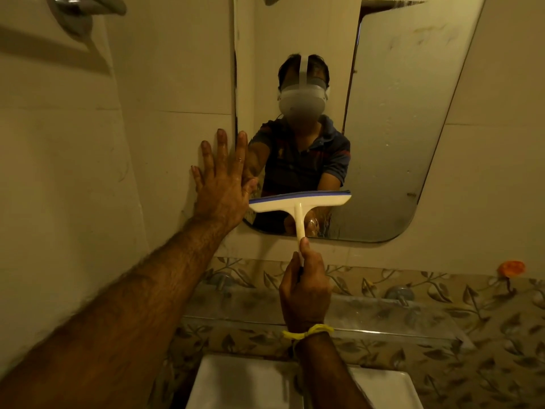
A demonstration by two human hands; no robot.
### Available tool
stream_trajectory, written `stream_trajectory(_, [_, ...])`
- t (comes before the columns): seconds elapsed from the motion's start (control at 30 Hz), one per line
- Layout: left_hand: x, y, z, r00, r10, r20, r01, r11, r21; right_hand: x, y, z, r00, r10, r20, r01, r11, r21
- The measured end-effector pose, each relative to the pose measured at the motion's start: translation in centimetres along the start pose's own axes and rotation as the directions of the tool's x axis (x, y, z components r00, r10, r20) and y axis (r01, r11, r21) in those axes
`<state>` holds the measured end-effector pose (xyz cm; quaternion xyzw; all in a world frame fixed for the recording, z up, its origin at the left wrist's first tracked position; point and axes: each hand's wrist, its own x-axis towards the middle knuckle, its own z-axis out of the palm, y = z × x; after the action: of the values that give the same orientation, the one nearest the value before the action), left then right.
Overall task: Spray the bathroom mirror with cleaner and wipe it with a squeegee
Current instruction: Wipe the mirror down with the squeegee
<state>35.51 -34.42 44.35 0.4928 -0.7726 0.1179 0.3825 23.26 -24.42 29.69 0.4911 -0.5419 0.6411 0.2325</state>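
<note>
Pressed against the lower part of the bathroom mirror [392, 128]: a white plastic squeegee [299, 203], T-shaped, its long blade lying nearly level across the glass and tipped slightly up toward the right, a thin blue rubber strip along the upper edge. Handle pointing straight down and toward the camera, off the mirror's bottom rim. Gripped at the lower end of that handle by the right hand [305, 286], fingers curled round it, thumb laid up along the shaft, a yellow thread band [308, 332] tied at the wrist. Spread flat on the pale tiled wall [165, 84] just left of the mirror, the left hand [222, 180], fingers straight and fanned, index finger and thumb reaching over the mirror's left edge. Faint smears and droplets visible on the glass at right; mirror corners rounded. Reflected in the glass: a person in a dark striped polo shirt wearing a white headset. Below, a band of leaf-patterned tiles [472, 305], a clear glass shelf [383, 314] on metal brackets, and the white rim of a washbasin [236, 382].
</note>
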Motion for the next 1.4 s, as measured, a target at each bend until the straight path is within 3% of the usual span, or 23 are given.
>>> stream_trajectory(0.33, [-0.2,-0.4,0.0,0.999,0.007,0.032,-0.008,1.000,0.014,0.3,-1.1,0.0,0.994,0.092,0.058,-0.095,0.995,0.044])
stream_trajectory(0.47, [-0.2,-1.0,-0.6,0.997,0.032,0.075,-0.030,0.999,-0.026,1.9,-2.2,-0.2,0.979,0.192,-0.071,-0.174,0.963,0.207])
stream_trajectory(0.63, [-0.6,-0.3,-2.4,0.998,0.057,-0.017,-0.059,0.979,-0.195,10.1,-6.2,-1.4,0.975,0.051,-0.218,0.012,0.960,0.280])
stream_trajectory(0.7, [0.1,1.0,-4.1,0.992,-0.058,-0.112,0.022,0.954,-0.300,14.2,-7.6,-2.5,0.975,0.022,-0.221,0.030,0.973,0.231])
stream_trajectory(0.8, [3.3,2.2,-7.0,0.954,-0.016,-0.300,-0.025,0.991,-0.132,21.0,-8.8,-3.8,0.978,-0.066,-0.199,0.097,0.983,0.154])
stream_trajectory(0.97, [8.7,4.8,-9.9,0.955,0.185,-0.232,-0.195,0.981,-0.021,30.8,-10.5,-5.2,0.956,-0.187,-0.225,0.199,0.980,0.030])
stream_trajectory(1.1, [10.6,6.0,-9.4,0.967,0.194,-0.166,-0.189,0.981,0.047,35.0,-11.1,-5.5,0.946,-0.238,-0.223,0.241,0.971,-0.014])
stream_trajectory(1.4, [11.7,5.6,-7.5,0.949,0.190,-0.252,-0.188,0.982,0.033,35.1,-10.5,-4.5,0.926,-0.254,-0.278,0.242,0.967,-0.076])
